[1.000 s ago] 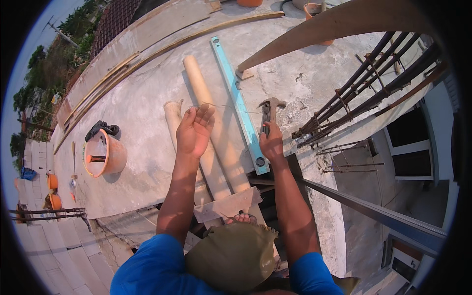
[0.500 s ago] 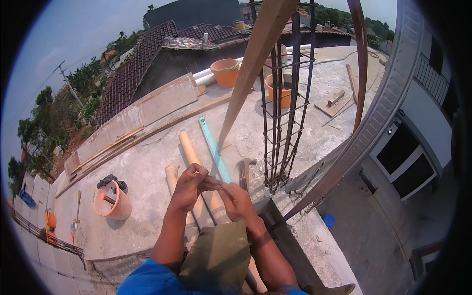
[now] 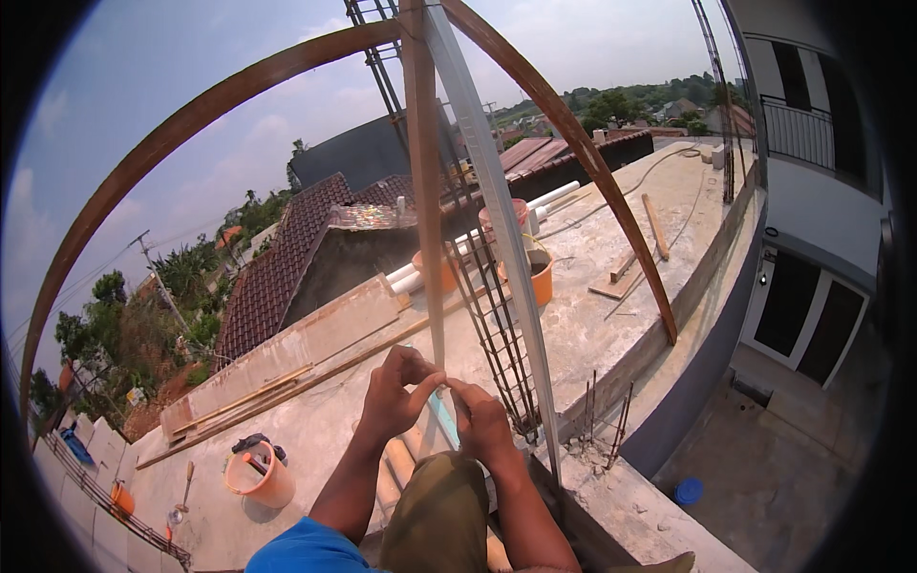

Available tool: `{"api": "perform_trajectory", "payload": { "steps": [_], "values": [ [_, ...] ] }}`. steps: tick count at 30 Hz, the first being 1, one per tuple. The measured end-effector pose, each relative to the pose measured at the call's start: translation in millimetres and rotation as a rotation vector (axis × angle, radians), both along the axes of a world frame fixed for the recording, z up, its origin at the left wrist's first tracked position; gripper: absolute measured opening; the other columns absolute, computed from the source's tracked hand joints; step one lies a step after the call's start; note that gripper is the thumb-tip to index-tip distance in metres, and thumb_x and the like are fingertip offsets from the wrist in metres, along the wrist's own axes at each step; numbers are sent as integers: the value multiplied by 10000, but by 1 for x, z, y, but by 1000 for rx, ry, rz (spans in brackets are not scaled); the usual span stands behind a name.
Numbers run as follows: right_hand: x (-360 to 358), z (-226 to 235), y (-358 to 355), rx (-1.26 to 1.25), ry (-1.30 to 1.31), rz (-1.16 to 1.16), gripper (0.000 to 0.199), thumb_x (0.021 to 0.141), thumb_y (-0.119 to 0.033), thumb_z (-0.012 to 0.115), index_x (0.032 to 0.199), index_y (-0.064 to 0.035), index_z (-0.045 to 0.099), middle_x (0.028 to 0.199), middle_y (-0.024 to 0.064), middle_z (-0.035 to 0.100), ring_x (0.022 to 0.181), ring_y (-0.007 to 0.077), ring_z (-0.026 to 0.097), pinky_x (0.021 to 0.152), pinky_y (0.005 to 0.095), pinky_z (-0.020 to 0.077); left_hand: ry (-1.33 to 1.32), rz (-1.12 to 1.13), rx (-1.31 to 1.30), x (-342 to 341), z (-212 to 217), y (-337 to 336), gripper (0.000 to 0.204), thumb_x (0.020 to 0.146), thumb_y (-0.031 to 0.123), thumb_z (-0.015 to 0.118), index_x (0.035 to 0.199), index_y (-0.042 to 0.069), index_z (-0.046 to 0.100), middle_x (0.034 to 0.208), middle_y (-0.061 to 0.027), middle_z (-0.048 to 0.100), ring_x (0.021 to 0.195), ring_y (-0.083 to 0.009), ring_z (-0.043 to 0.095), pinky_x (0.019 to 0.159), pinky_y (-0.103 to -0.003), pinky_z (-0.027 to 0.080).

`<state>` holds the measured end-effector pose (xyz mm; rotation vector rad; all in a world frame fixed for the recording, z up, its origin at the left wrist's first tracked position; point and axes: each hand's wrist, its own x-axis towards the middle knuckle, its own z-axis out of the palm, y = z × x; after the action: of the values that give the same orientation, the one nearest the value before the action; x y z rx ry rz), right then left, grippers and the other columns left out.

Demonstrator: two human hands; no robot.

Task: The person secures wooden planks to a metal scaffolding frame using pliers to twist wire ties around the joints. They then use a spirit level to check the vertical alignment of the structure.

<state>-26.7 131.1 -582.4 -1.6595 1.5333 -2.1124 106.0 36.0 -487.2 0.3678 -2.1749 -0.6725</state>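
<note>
My left hand [image 3: 394,390] and my right hand [image 3: 483,426] meet in front of me, above my bent knee in olive trousers [image 3: 435,511]. Thumbs and fingertips of both are pinched close together. Anything between them is too small or too covered to name. Just behind the hands, partly covered by them, lies a light-blue spirit level [image 3: 442,420] on the concrete. Round tan poles [image 3: 398,460] lie to its left, running under my arms and leg. A wooden post [image 3: 422,181] rises beyond my fingers.
A grey metal bar [image 3: 499,210] and a rebar cage [image 3: 490,339] stand close to my right. Curved-looking brown beams [image 3: 583,143] slope down beside them. An orange bucket [image 3: 263,482] stands left, another [image 3: 541,279] farther back. Past the roof slab's right edge is a drop to a yard [image 3: 755,468].
My view has tilted up and shifted, showing more sky and the beams' upper ends. Both hands stay together, fingertips pinched; the hammer beside the level is no longer visible.
</note>
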Motion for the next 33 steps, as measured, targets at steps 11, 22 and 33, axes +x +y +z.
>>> {"api": "perform_trajectory", "payload": {
  "steps": [11, 22, 33],
  "values": [
    [-13, 55, 42, 75, -563, 302, 250, 1116, -143, 549, 1262, 6, 686, 798, 13, 615, 707, 75, 521, 646, 275, 455, 330, -137, 77, -48, 51, 31, 275, 977, -20, 734, 1064, 22, 477, 952, -158, 782, 888, -185, 777, 776, -312, 605],
    [-34, 261, 166, 138, -898, 221, 252, 1148, -205, 539, 1202, 0, 676, 823, -69, 537, 684, 3, 391, 609, 198, 322, 305, -249, 199, -84, 251, 103, 352, 935, -96, 749, 1063, 41, 451, 1035, -188, 767, 913, -210, 768, 807, -323, 603],
    [-11, 393, 202, 196, -1180, 125, 306, 1142, -261, 568, 1217, 11, 686, 752, -64, 499, 661, 17, 385, 587, 218, 310, -496, -134, 45, -73, 480, 144, 353, 909, 35, 828, 1198, -2, 628, 1162, -202, 765, 994, -223, 760, 829, -331, 583]
  ]
}}
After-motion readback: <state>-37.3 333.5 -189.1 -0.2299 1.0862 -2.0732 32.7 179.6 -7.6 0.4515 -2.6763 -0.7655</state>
